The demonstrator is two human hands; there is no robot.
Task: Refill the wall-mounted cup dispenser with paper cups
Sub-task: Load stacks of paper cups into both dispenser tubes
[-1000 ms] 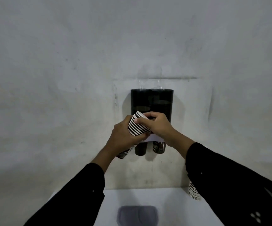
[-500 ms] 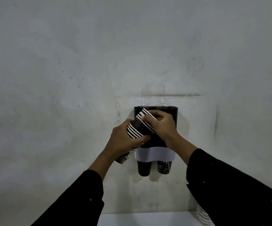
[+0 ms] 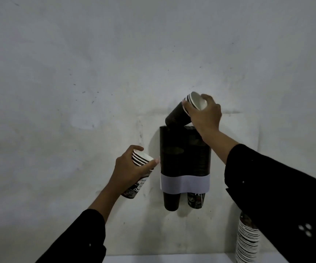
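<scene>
Tilting cups over the dispenser, seemingly untouching, right hand.

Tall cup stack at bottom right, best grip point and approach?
Probably grip the tall cup stack around its side wall in the lower half, coming from its left: that flank is open, while the right arm's sleeve covers its top. It stands upright, so a low wrap should limit toppling.
</scene>
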